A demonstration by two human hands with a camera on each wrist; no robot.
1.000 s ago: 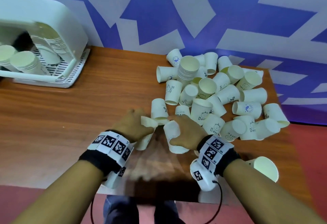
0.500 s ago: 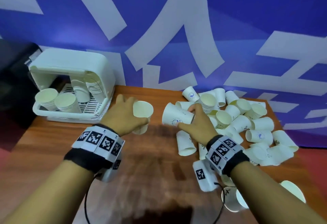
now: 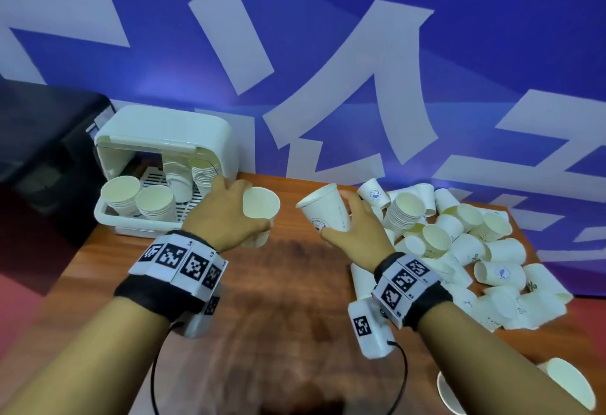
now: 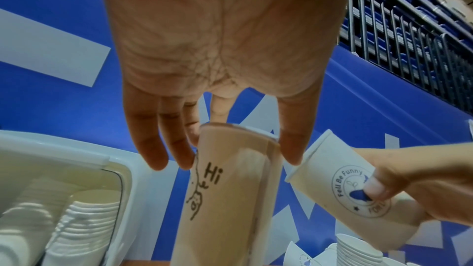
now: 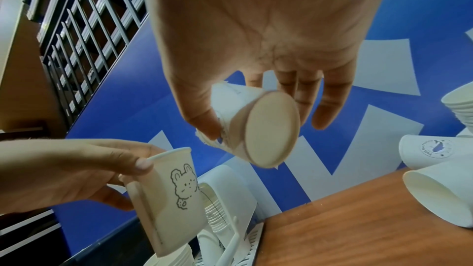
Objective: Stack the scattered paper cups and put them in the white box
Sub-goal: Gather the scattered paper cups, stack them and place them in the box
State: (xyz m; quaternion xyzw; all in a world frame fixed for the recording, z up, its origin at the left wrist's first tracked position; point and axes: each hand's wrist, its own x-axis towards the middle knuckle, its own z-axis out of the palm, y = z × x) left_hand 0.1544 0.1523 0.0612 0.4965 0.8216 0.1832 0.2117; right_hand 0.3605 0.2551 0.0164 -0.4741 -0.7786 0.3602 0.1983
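Observation:
My left hand (image 3: 229,218) grips a paper cup (image 3: 260,214) near its rim, mouth up; in the left wrist view this cup (image 4: 227,189) reads "Hi", and the right wrist view shows its rabbit drawing (image 5: 169,195). My right hand (image 3: 354,227) pinches a second cup (image 3: 324,208) tilted with its mouth to the left; its base (image 5: 271,130) faces the right wrist camera. The two cups are apart, held above the table. The white box (image 3: 164,139) stands at the back left with several cup stacks inside. Many scattered cups (image 3: 459,244) lie at the right.
The wooden table (image 3: 288,316) runs between box and pile. A tall stack of cups (image 3: 403,214) stands in the pile. Two loose cups (image 3: 570,385) lie near the front right edge. A blue and white patterned wall is behind; a dark object (image 3: 39,139) sits left of the box.
Both hands picked a cup off the table and lifted it. The view has tilted up and shifted toward the box, and the two held cups now sit a little further apart.

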